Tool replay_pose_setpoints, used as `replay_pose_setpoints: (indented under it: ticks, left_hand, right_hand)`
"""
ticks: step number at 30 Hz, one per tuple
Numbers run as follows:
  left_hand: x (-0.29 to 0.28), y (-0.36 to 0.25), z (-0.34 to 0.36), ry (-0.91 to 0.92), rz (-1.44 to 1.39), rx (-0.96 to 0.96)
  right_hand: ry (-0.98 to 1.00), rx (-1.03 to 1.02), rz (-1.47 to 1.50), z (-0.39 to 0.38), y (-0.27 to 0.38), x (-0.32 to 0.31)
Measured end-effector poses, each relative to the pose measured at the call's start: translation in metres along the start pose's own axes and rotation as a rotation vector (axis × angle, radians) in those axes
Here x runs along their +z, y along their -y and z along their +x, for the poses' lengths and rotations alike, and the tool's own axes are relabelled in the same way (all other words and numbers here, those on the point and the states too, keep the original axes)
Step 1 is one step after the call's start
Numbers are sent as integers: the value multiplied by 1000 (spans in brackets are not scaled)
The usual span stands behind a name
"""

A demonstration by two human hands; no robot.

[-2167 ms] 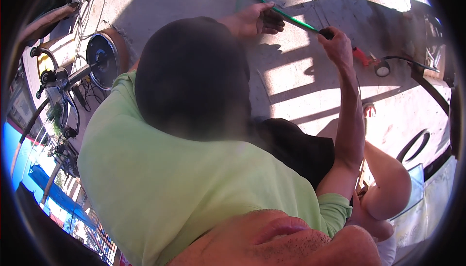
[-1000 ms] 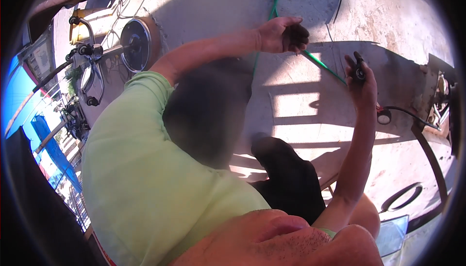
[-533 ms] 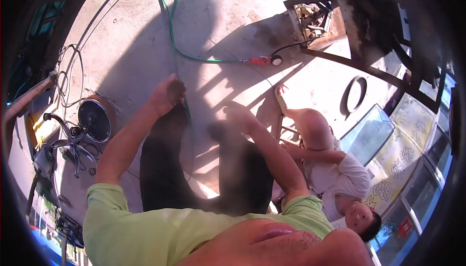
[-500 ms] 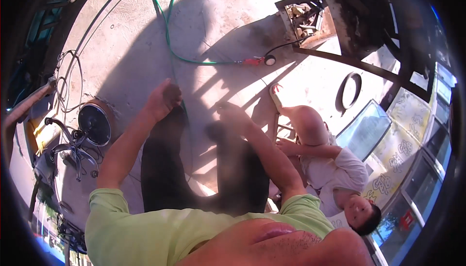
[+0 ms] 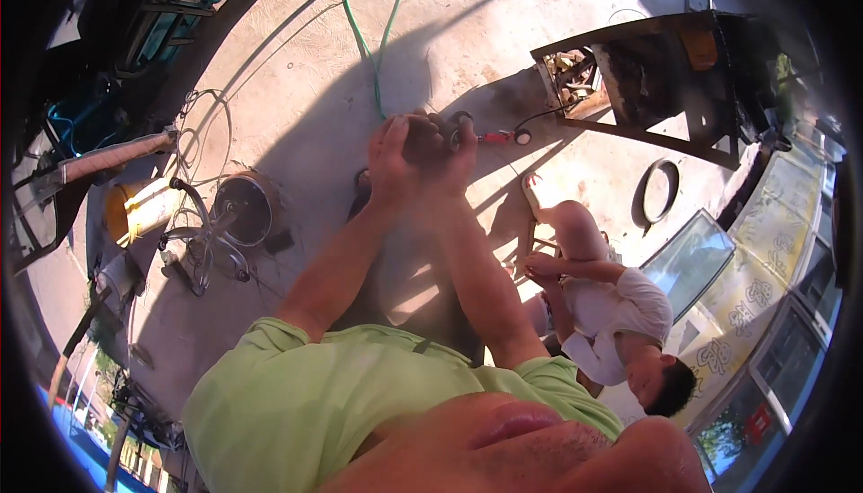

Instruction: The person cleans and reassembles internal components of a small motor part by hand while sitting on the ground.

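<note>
In front of me, both my arms reach forward and my hands come close together around a dark, lumpy object (image 5: 428, 141). It looks black and brown, with a rounded black part at its right end; its kind is not clear. My left hand (image 5: 394, 162) closes on its left side, fingers pointing up and away. My right hand (image 5: 457, 160) grips the right side, fingers curled by the black round part. Beyond my hands a green hose (image 5: 376, 79) runs over the concrete floor. Right of them lies a red inflator handle (image 5: 496, 137) with a round gauge (image 5: 522, 136).
On the right a person in a white shirt (image 5: 598, 313) sits low. A tyre (image 5: 661, 192) and a dark metal frame (image 5: 665, 120) holding scrap lie beyond. Leftward are a star-shaped metal chair base (image 5: 209, 246), a round black disc (image 5: 243, 210) and a yellow bucket (image 5: 117, 214).
My hands have moved forward and together from apart; both now hold the dark object. The view has shifted, and the seated person's head has turned.
</note>
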State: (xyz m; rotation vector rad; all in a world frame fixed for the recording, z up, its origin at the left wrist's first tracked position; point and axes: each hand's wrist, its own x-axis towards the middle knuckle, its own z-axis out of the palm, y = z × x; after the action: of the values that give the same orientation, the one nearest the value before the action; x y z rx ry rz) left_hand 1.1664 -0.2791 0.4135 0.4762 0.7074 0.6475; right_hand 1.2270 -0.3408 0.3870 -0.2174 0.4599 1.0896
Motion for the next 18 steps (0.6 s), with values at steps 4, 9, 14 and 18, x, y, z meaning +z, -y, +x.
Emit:
replay_pose_setpoints:
  ticks: [4,9,14,18]
  left_hand:
    - [22,-19,2,239,397,384]
    - [51,-22,21,422,743,695]
    - [99,8,50,520,844,750]
    - [144,36,82,632,833,814]
  right_hand:
    - [60,-38,-86,6,9,44]
    - [35,-78,-153,22,41,60]
    - [225,-67,-15,47,102,45]
    - [191,-84,-51,56,147,94]
